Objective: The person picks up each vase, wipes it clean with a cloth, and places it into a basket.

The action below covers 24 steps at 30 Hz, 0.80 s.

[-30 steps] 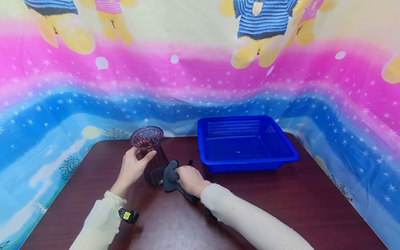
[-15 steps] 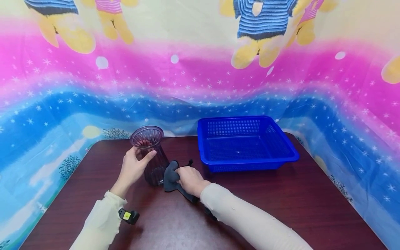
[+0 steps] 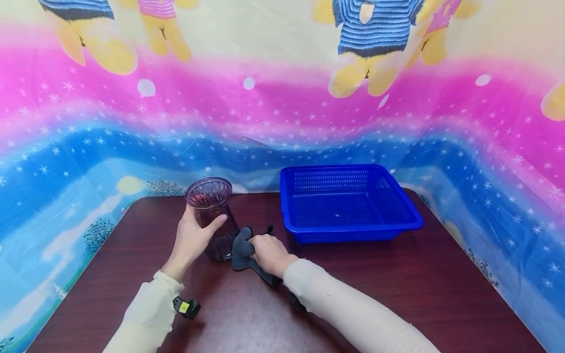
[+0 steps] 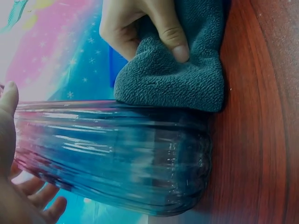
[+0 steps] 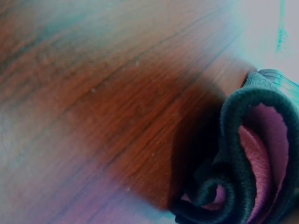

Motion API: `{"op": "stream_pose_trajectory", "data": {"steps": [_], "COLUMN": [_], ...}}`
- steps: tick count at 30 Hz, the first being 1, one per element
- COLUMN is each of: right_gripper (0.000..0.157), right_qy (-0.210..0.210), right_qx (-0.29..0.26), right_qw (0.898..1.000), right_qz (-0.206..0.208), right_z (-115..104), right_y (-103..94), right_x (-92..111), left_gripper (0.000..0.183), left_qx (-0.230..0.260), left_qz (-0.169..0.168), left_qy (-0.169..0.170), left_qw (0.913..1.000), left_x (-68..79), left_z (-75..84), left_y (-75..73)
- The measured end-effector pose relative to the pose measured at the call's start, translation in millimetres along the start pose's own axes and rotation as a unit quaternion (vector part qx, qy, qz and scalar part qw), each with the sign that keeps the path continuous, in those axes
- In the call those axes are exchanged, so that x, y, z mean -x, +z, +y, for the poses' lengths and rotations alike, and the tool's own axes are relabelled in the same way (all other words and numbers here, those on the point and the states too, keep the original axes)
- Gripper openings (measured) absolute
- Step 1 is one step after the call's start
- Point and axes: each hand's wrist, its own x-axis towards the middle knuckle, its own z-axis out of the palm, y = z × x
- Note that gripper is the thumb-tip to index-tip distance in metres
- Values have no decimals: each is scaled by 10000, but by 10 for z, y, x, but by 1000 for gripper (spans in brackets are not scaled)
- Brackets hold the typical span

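A ribbed, purple-tinted glass vase [image 3: 222,240] with a flared rim stands on the table, left of centre in the head view. My left hand [image 3: 192,239] holds it below the rim, thumb on the near side and fingers around the far side. My right hand [image 3: 271,255] grips a dark grey cloth [image 3: 243,251] and holds it against the lower side of the vase. In the left wrist view, the thumb presses into the fuzzy cloth [image 4: 173,84] beside the vase wall [image 4: 126,154]. The right wrist view shows the cloth [image 5: 238,140] folded over, with a pink inner side.
A blue plastic basket [image 3: 353,229] with perforated walls stands at the back right of the dark red-brown wooden table [image 3: 388,289]. A colourful printed sheet [image 3: 265,113] hangs behind and along both sides of the table.
My left hand has shifted slightly to the right on the vase, and the head view has shifted a little. The right hand and the cloth stay almost where they were.
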Motion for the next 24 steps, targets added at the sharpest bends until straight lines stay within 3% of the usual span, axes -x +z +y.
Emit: {"op": "stream_pose_trajectory", "data": {"steps": [10,24], "right_gripper": [4,4], "right_qy": [-80,-154], "right_qx": [-24,-124], "right_qw": [9999,9997], "right_qz": [111,148], "right_z": [17,27], "right_y": [17,31], "right_x": [-2,-1], "left_gripper": [73,65], "left_qx": [-706,-871], "left_qz": [514,438], "left_qy": [-177,-249], "left_qw": [9960,9949], "left_x": [32,36], "left_z": [56,64], "left_y": [37,-25]}}
